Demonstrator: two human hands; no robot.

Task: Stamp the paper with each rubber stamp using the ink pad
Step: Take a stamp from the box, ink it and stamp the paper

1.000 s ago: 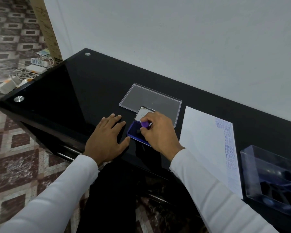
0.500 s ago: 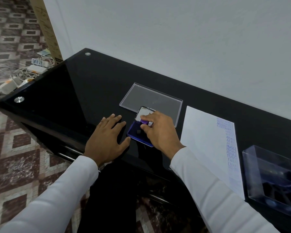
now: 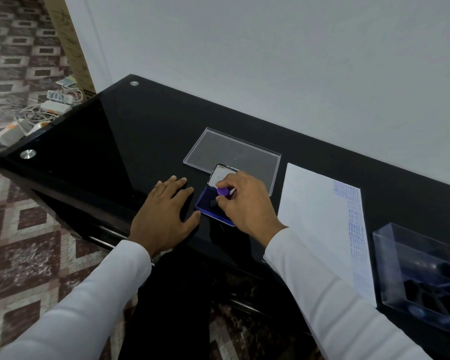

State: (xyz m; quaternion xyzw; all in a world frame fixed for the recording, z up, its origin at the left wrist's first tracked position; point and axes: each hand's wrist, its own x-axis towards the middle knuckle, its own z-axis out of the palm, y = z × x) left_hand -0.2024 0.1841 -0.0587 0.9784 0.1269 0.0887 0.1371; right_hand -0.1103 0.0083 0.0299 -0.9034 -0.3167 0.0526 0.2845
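Our right hand pinches a small purple rubber stamp between thumb and fingertips, holding it over the blue ink pad, whose metal lid stands hinged open on the far side; we cannot tell whether the stamp's face touches the pad. Our left hand lies flat on the black glass table just left of the ink pad, fingers straight and spread, the thumb tip close to the pad's near left corner. Beyond the pad lies a clear plastic lid. To the right sits the white paper, with a column of blue stamped words running along its right edge, among them "FRAGILE" and "SAMPLE". Further right, at the near right corner, stands a clear plastic stamp box with dark compartments inside.
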